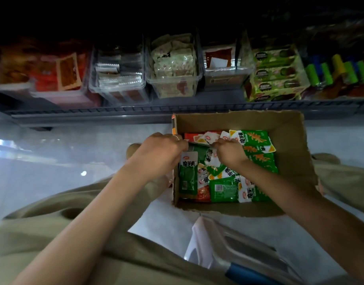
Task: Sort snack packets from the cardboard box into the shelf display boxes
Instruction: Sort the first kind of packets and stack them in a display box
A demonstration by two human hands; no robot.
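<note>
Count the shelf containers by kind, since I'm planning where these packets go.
Clear plastic bins: 3
Pinkish bin: 1
Green cardboard display box: 1
Total: 5; the far left is too blurred to count.

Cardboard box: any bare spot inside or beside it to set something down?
Inside the cardboard box, packets cover the bottom; the left hand and right hand crowd its left half. Bare floor lies left of it, below the shelf rail. Shelf display boxes look full.
</note>
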